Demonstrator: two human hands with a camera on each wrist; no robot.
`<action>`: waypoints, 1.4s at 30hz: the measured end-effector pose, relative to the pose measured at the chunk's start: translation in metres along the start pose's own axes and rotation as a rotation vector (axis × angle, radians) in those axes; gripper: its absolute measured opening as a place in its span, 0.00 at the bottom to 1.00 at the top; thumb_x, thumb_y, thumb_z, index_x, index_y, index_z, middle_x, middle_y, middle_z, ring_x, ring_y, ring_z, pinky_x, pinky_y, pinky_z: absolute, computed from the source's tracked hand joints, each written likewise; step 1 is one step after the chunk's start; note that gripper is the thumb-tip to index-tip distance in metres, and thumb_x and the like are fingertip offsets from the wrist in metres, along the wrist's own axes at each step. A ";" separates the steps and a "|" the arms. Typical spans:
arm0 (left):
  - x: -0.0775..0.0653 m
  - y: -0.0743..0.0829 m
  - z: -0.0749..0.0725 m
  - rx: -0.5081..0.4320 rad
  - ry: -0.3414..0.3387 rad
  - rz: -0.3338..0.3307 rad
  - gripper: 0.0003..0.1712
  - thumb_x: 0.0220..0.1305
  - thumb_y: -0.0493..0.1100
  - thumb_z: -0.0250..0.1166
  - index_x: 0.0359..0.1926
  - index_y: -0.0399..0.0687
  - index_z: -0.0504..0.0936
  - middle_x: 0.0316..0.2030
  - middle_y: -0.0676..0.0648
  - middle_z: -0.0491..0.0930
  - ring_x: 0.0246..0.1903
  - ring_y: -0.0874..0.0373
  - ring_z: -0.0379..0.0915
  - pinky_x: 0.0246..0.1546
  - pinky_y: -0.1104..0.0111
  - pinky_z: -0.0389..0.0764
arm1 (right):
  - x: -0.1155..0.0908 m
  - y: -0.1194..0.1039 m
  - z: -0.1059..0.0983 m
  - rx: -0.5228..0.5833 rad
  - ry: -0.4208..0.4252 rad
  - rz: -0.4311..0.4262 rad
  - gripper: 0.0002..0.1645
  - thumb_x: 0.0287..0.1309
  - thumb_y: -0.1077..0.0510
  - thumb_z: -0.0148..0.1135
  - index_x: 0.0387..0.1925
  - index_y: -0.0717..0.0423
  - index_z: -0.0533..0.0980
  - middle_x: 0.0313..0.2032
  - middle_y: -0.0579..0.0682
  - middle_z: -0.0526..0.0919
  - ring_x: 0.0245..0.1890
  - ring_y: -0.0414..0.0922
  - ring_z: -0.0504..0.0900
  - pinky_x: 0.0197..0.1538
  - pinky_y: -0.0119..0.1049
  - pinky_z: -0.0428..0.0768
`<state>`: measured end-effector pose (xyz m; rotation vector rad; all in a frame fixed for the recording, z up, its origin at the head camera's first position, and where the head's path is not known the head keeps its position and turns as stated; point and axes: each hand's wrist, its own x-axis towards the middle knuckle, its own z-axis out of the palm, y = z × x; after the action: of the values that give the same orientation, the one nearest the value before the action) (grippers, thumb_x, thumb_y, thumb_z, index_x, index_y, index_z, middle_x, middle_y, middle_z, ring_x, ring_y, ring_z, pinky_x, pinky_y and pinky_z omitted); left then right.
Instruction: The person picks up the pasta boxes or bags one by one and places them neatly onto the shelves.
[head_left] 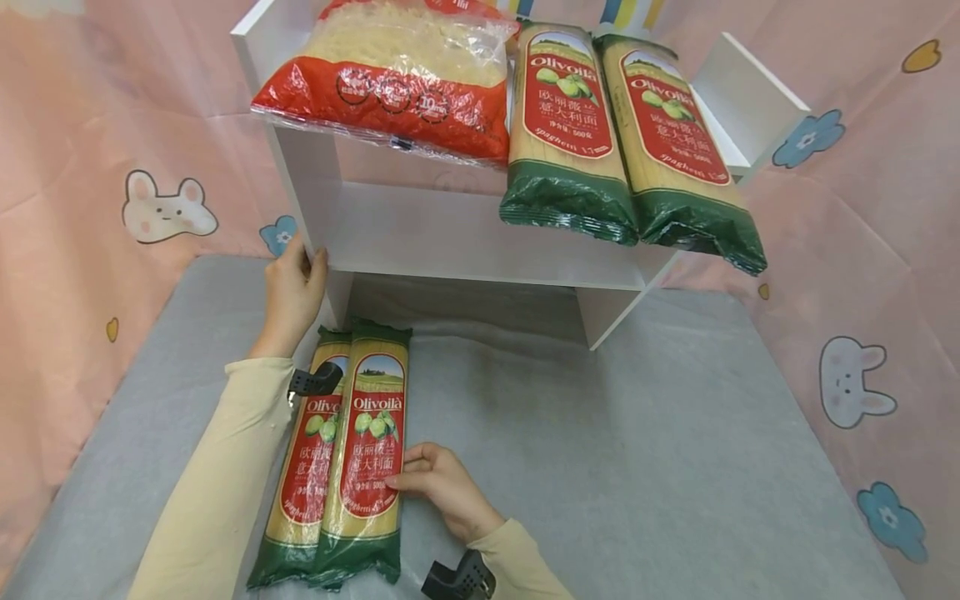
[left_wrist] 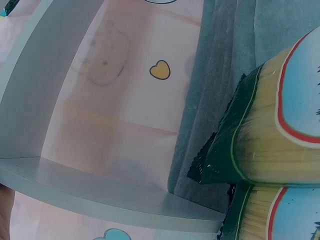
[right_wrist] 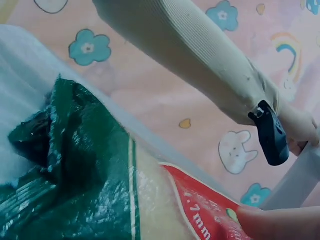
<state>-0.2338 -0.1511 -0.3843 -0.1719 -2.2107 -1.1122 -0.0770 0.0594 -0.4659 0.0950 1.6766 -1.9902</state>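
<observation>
My left hand (head_left: 292, 292) grips the left side panel of a white shelf (head_left: 480, 233), its thumb on the near edge. Low in the head view, two spaghetti packs lie side by side on the grey cloth. The right one (head_left: 367, 450) overlaps the left one (head_left: 300, 475). My right hand (head_left: 450, 492) holds the right pack at its right edge, thumb on the red label and fingers along the side. In the right wrist view the thumb (right_wrist: 280, 222) presses beside the label, near the green end of the pack. The left wrist view shows the packs' upper ends near the shelf.
On top of the shelf lie a red and clear bag of pale noodles (head_left: 397, 83) and two more spaghetti packs (head_left: 570, 133), their green ends jutting over the front edge. Grey cloth (head_left: 600, 467) covers the table. A pink patterned curtain (head_left: 862, 250) hangs around it.
</observation>
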 end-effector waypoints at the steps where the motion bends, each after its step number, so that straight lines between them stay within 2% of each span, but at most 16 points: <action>1: 0.000 0.000 0.000 0.004 0.000 -0.001 0.06 0.68 0.32 0.53 0.38 0.30 0.73 0.22 0.34 0.75 0.19 0.52 0.65 0.22 0.69 0.63 | 0.000 0.000 0.000 0.019 -0.008 0.003 0.16 0.49 0.71 0.61 0.41 0.69 0.69 0.28 0.51 0.81 0.28 0.40 0.80 0.39 0.34 0.78; 4: -0.001 0.000 0.000 0.013 -0.001 -0.001 0.06 0.67 0.32 0.52 0.38 0.31 0.73 0.21 0.36 0.75 0.18 0.56 0.62 0.21 0.69 0.62 | 0.000 0.001 0.002 0.039 -0.026 0.023 0.16 0.50 0.70 0.62 0.42 0.74 0.72 0.30 0.55 0.84 0.28 0.40 0.81 0.39 0.36 0.79; 7: -0.001 0.000 0.000 0.016 0.000 -0.003 0.06 0.67 0.33 0.53 0.38 0.31 0.73 0.21 0.36 0.74 0.18 0.58 0.60 0.21 0.69 0.61 | -0.001 0.001 0.005 -0.014 -0.042 0.034 0.15 0.50 0.69 0.64 0.40 0.75 0.75 0.31 0.57 0.84 0.28 0.40 0.81 0.40 0.34 0.78; 11: 0.000 0.000 0.000 0.003 0.001 -0.009 0.06 0.67 0.32 0.52 0.38 0.31 0.73 0.20 0.37 0.74 0.17 0.57 0.60 0.21 0.71 0.60 | -0.005 0.003 0.012 -0.064 -0.061 0.027 0.22 0.47 0.72 0.65 0.45 0.73 0.70 0.35 0.56 0.83 0.33 0.42 0.81 0.45 0.35 0.76; 14: 0.000 0.000 0.000 0.000 0.000 -0.011 0.06 0.67 0.32 0.52 0.38 0.31 0.73 0.21 0.36 0.74 0.18 0.57 0.61 0.21 0.72 0.60 | -0.007 0.006 0.016 -0.046 -0.064 0.028 0.29 0.46 0.73 0.64 0.51 0.68 0.63 0.38 0.55 0.81 0.37 0.46 0.82 0.46 0.36 0.77; 16: 0.000 0.000 0.000 -0.002 -0.002 -0.014 0.06 0.67 0.32 0.52 0.38 0.30 0.73 0.21 0.36 0.75 0.18 0.57 0.61 0.21 0.72 0.60 | -0.007 0.008 0.017 -0.031 -0.054 0.028 0.30 0.46 0.72 0.64 0.51 0.68 0.62 0.39 0.56 0.81 0.38 0.48 0.82 0.47 0.38 0.77; 22: -0.001 0.001 0.000 -0.004 -0.005 -0.015 0.07 0.68 0.33 0.52 0.39 0.31 0.73 0.22 0.35 0.75 0.18 0.55 0.62 0.22 0.71 0.61 | -0.004 0.015 0.018 0.012 -0.011 0.023 0.27 0.47 0.71 0.64 0.49 0.66 0.64 0.39 0.57 0.83 0.38 0.46 0.82 0.50 0.39 0.74; 29: 0.000 0.003 -0.001 -0.003 -0.024 -0.019 0.07 0.69 0.34 0.51 0.40 0.32 0.73 0.21 0.36 0.73 0.18 0.52 0.62 0.21 0.66 0.60 | -0.003 0.018 0.018 0.067 0.018 0.011 0.27 0.46 0.73 0.63 0.49 0.67 0.65 0.40 0.58 0.83 0.38 0.46 0.82 0.49 0.38 0.75; 35: 0.000 0.001 0.000 -0.008 -0.003 -0.029 0.07 0.68 0.33 0.51 0.40 0.32 0.74 0.23 0.35 0.76 0.19 0.55 0.63 0.22 0.71 0.61 | -0.003 0.021 0.016 0.075 0.023 -0.017 0.31 0.47 0.75 0.62 0.55 0.69 0.66 0.44 0.62 0.82 0.39 0.50 0.83 0.47 0.39 0.77; 42: 0.000 0.002 -0.001 0.000 -0.001 -0.026 0.06 0.68 0.33 0.52 0.39 0.31 0.73 0.21 0.36 0.74 0.18 0.59 0.59 0.22 0.69 0.60 | -0.004 0.021 0.013 0.104 0.014 -0.039 0.31 0.47 0.77 0.61 0.56 0.69 0.66 0.44 0.63 0.81 0.39 0.50 0.84 0.46 0.39 0.78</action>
<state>-0.2326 -0.1506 -0.3829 -0.1445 -2.2198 -1.1265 -0.0604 0.0468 -0.4800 0.1152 1.5946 -2.1104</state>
